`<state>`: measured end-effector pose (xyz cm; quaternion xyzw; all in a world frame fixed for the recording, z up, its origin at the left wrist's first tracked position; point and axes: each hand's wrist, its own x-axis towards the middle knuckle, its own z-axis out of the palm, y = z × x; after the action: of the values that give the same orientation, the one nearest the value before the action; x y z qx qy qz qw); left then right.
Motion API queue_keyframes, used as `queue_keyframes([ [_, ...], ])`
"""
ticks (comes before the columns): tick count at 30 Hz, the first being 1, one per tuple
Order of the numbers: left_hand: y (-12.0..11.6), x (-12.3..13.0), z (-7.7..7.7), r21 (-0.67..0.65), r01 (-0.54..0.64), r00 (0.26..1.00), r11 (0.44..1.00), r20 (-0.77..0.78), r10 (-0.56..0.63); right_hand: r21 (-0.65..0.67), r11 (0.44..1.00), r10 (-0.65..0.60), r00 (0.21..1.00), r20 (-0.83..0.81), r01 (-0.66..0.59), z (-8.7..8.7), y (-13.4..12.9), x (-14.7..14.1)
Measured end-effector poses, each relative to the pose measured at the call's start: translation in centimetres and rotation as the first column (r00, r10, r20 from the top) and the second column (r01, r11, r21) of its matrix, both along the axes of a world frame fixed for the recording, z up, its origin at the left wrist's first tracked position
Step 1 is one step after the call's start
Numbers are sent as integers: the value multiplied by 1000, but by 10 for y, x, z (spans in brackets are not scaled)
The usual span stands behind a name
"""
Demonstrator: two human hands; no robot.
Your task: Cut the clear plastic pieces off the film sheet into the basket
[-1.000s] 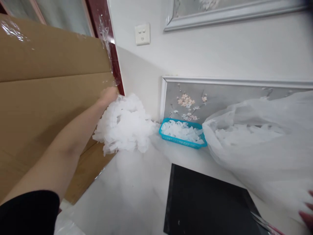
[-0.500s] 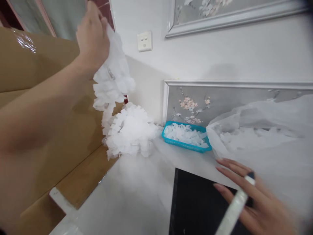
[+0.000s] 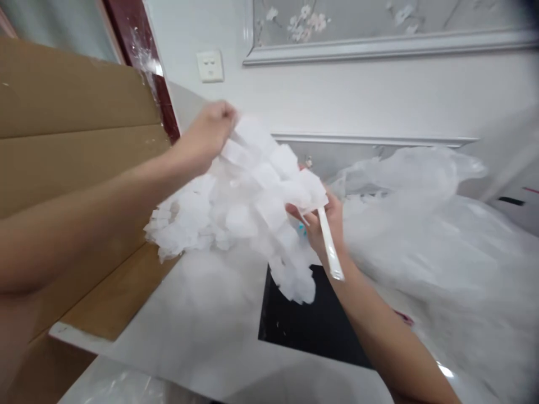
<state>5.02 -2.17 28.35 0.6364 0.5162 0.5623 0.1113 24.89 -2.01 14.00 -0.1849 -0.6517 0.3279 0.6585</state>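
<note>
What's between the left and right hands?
In the head view, a cluster of white pieces spans the gap from left hand to right hand.

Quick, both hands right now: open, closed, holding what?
Left hand: closed, holding the white bunch by its upper end.
Right hand: partly closed, holding a white stick; whether it grips the bunch is unclear.

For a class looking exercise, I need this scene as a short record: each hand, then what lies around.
Left hand: pinching the upper end of a layered bunch of thin white square-ended pieces
Right hand: at the bunch's right side; narrow glossy white stick jutting from the hand; grip unclear
Pale marbled tabletop: flat black rectangular board, partly hidden by the bunch
Left: heap of similar white pieces, beside brown cardboard
Right: large translucent white plastic bag
</note>
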Motion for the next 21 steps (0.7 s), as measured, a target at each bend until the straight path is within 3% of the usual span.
queue_keyframes([
  [2,4,3,-39,-178,93,981,980,186,-59,-143,988,42,997,-68,-52,-7,-3,16],
  [5,6,5,-90,-342,263,941,902,297,-162,-371,927,10,994,-112,-52,-12,-4,36],
  [8,14,7,-118,-386,414,871,825,430,-237,-458,887,19,997,-74,-51,-8,6,49],
  [10,27,9,-120,-354,427,845,832,484,-228,-451,891,19,998,-66,-47,0,23,53],
  [13,54,14,-102,-202,425,803,883,535,-264,-388,921,-17,996,-91,-20,23,58,58],
  [15,69,17,-85,-51,459,762,887,535,-364,-335,942,-42,993,-108,3,42,77,61],
  [17,78,16,-74,68,512,734,856,482,-478,-305,952,-25,994,-102,-7,56,85,64],
  [19,78,10,-77,120,533,750,837,390,-534,-226,974,-38,999,-15,33,56,79,67],
  [21,66,-2,-101,56,491,845,869,211,-491,-84,989,-108,981,164,123,36,58,68],
])
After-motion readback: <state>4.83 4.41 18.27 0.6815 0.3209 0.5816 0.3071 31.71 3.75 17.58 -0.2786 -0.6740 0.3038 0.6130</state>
